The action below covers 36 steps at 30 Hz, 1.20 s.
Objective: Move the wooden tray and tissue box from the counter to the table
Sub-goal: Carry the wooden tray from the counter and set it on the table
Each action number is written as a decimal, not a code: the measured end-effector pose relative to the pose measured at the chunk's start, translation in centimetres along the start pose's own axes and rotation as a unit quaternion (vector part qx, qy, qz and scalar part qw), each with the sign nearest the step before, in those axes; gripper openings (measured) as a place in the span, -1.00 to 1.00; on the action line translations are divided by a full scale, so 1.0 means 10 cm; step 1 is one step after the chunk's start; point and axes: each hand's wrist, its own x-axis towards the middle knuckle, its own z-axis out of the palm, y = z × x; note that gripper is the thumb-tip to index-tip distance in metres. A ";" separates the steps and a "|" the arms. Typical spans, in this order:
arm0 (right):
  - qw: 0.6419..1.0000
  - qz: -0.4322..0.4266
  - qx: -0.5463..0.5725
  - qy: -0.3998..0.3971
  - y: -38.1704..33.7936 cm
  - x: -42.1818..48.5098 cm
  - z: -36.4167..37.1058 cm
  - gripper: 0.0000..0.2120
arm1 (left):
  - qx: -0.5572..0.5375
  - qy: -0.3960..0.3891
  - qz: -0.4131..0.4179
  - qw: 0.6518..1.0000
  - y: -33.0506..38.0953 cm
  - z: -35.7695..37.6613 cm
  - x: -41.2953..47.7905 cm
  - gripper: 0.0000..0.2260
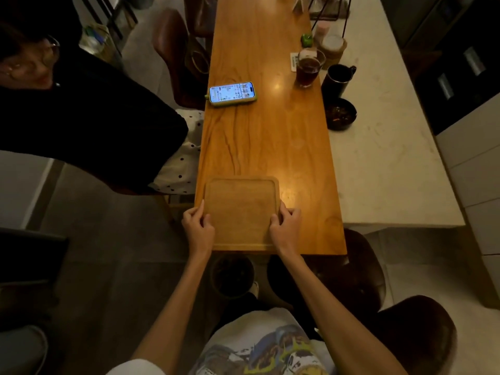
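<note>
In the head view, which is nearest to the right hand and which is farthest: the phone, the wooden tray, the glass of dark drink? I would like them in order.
From the right hand:
1. wooden tray, held at its right edge, near end of the table.
2. phone, farther up, by the table's left edge.
3. glass of dark drink, farthest, at the right edge.

- The scene is dim and warm-toned; only the table (270, 136) is fairly well lit.
- An overhead light gives a small bright glare spot on the far half of the table, and a softer glow just beside the tray (240, 212) on its right.
- The phone (232, 93) screen glows, the brightest cool patch.
- The counter (378, 158) on the right is pale and flat-lit.
- The floor and the left and right edges sink into heavy shadow with little detail.
- Wide-angle distortion bends the edges; the forearms look stretched.
- The picture is soft and grainy, the far objects blurred.
</note>
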 end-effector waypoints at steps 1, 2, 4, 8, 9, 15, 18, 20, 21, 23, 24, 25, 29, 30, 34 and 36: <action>1.000 -0.003 -0.003 0.003 0.02 -0.01 0.02 -0.46 | 0.000 0.002 -0.001 1.000 -0.01 -0.01 0.00 -0.59; 1.000 -0.009 -0.005 0.006 0.03 -0.02 0.03 -0.46 | -0.001 0.006 -0.001 1.000 -0.02 -0.02 -0.01 -0.59; 1.000 -0.021 -0.008 0.008 0.06 -0.02 0.05 -0.46 | -0.004 0.017 -0.004 1.000 -0.03 -0.03 -0.04 -0.58; 0.999 -0.029 -0.004 0.018 0.07 -0.04 0.07 -0.47 | 0.022 0.046 -0.003 0.999 -0.10 -0.01 -0.12 -0.58; 0.999 -0.031 -0.004 0.022 0.07 -0.05 0.07 -0.47 | 0.023 0.050 -0.002 0.998 -0.11 -0.01 -0.12 -0.58; 0.999 -0.030 -0.005 0.030 0.05 -0.05 0.08 -0.48 | 0.002 0.033 -0.016 0.999 -0.14 -0.02 -0.14 -0.55; 0.999 -0.029 -0.002 0.030 0.07 -0.05 0.08 -0.48 | -0.006 0.029 -0.016 0.999 -0.18 0.00 -0.14 -0.55; 0.999 -0.027 0.003 0.027 0.09 -0.04 0.09 -0.48 | -0.011 0.023 -0.015 1.000 -0.19 0.00 -0.13 -0.55; 0.999 -0.024 0.007 0.028 0.10 -0.03 0.09 -0.47 | -0.011 0.021 -0.013 1.000 -0.19 0.00 -0.11 -0.55; 0.999 -0.022 0.012 0.032 0.11 -0.03 0.10 -0.48 | -0.005 0.020 -0.007 1.000 -0.18 0.00 -0.06 -0.56; 0.999 -0.022 0.013 0.035 0.11 -0.03 0.10 -0.48 | 0.001 0.017 -0.005 1.000 -0.17 0.00 -0.03 -0.56; 0.999 -0.024 0.011 0.037 0.10 -0.02 0.10 -0.48 | 0.005 0.013 -0.002 1.000 -0.17 0.00 0.00 -0.56; 0.999 -0.026 0.001 0.037 0.11 0.00 0.10 -0.48 | 0.015 0.011 0.010 1.000 -0.18 0.02 0.05 -0.56; 0.999 -0.025 0.001 0.038 0.11 0.00 0.09 -0.48 | 0.012 0.013 0.011 1.000 -0.19 0.02 0.04 -0.56; 0.999 -0.025 -0.003 0.041 0.11 -0.01 0.09 -0.48 | 0.002 0.012 0.010 1.000 -0.21 0.04 0.05 -0.55; 0.999 -0.022 0.000 0.036 0.11 -0.01 0.08 -0.48 | 0.000 0.014 0.009 1.000 -0.19 0.05 0.04 -0.55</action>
